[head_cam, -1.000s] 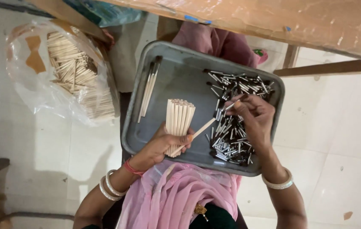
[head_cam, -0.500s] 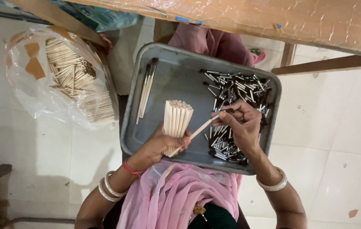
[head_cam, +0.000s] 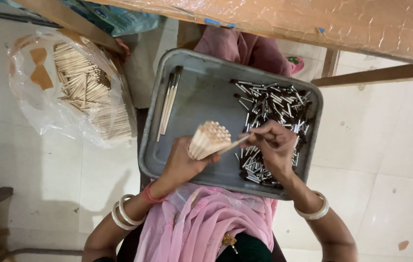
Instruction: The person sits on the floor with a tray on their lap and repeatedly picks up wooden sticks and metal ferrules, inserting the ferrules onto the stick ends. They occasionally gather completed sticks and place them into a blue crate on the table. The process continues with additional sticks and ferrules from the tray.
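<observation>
Fingers of the right hand (head_cam: 275, 145) pressed together in a pinch on the far end of a single thin stick (head_cam: 234, 143), just above the pile of small metal tubes (head_cam: 274, 104). Cannot tell whether a tube already sits on that tip, hidden under the fingertips. Near end of the stick touching the left hand (head_cam: 181, 164), itself curled tight around a bundle of pale wooden sticks (head_cam: 209, 139), cut ends fanned upward and tilted toward the right.

Looks like the fitting step: one stick drawn out from the bundle and met with a tube at the pile. Next move calling for a steady bundle, a straight line between stick tip and tube mouth, and a firm push without bending the thin wood.

All of it over a grey metal tray (head_cam: 201, 97) resting on the lap, on pink cloth (head_cam: 206, 223). Tubes heaped along the tray's right half; a few finished brushes (head_cam: 167, 103) lying together near its left wall, well apart from the pile. White bangles (head_cam: 121, 216) on the left wrist. Beside the tray on the left, on the tiled floor, a clear plastic bag (head_cam: 37, 111) full of more sticks. Above, edge of a wooden table (head_cam: 313, 24) under plastic sheet.
</observation>
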